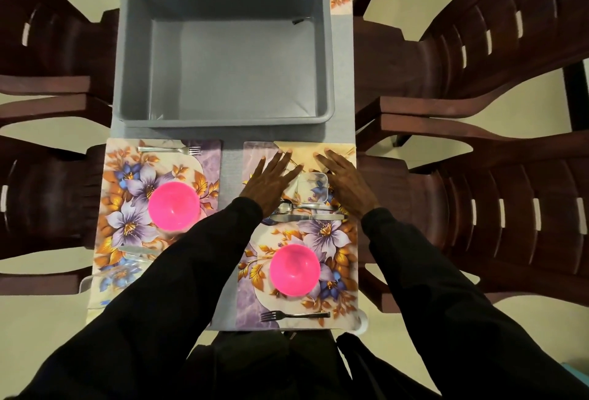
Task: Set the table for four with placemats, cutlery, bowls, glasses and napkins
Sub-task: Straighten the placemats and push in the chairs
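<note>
Cream napkin (306,152) lies crosswise at far edge of placemat (251,157); left grip (271,183) and right grip (347,183) both flat, released, pressing it, equally near.

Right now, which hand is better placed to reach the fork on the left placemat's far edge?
Left, probably. The left hand lies flat, fingers on the napkin, nearest that fork; the right hand sits beyond the glass.
</note>
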